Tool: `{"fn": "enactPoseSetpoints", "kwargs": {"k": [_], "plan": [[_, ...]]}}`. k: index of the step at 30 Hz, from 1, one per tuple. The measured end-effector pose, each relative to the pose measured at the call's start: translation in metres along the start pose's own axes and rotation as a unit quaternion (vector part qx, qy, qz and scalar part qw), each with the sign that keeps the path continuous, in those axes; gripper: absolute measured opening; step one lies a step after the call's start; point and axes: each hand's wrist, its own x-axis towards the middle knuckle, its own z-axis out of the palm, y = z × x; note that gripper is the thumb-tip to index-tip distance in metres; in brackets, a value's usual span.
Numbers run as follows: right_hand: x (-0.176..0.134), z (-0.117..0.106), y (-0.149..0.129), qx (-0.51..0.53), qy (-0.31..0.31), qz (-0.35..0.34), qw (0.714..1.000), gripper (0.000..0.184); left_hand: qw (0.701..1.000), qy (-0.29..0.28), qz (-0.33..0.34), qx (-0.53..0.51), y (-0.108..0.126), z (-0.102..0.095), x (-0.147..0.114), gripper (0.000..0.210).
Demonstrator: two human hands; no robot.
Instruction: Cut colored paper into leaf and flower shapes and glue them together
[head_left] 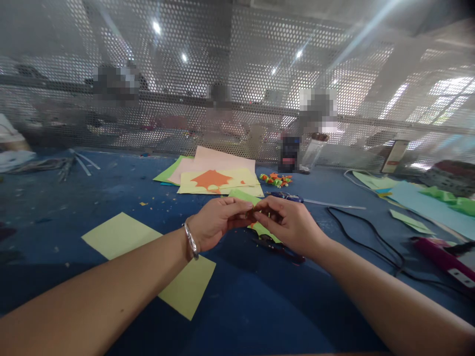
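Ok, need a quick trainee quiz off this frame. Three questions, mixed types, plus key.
1. Which wrist wears the silver bracelet?
2. True or false: the black cord lies to the right of the right hand.
3. What colour is the large jagged shape on the pale yellow paper?
A) pink
B) orange
C) blue

Key: 1. the left; 2. true; 3. B

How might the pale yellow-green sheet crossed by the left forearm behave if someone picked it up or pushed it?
The sheet would probably feel light and somewhat floppy, since it looks paper-thin. Lying flat on the blue table, it would likely slide if pushed, rather than tip.
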Motion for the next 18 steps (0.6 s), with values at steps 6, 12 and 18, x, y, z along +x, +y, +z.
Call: {"fn": "enactPoseSetpoints", "kwargs": {"k": [6,12,18], "plan": [[-0.0004,0.0001,0.0009,0.001,-0.006,0.001,1.000,0.021,1.000,0.007,-0.002,0.009,-0.0003,-0.0010,0.0010,0.018],[-0.0009,0.0003,0.0006,-0.003,-0.001,0.002,1.000,0.019,1.000,0.018,0.006,0.022,-0.0020,-0.0011,0.0016,0.020],[-0.0003,0.0004,0.0001,0.003,-0.003,0.003,1.000,0.020,0.999,0.028,0.000,0.033,-0.0001,0.0009,0.0006,0.014]]}}
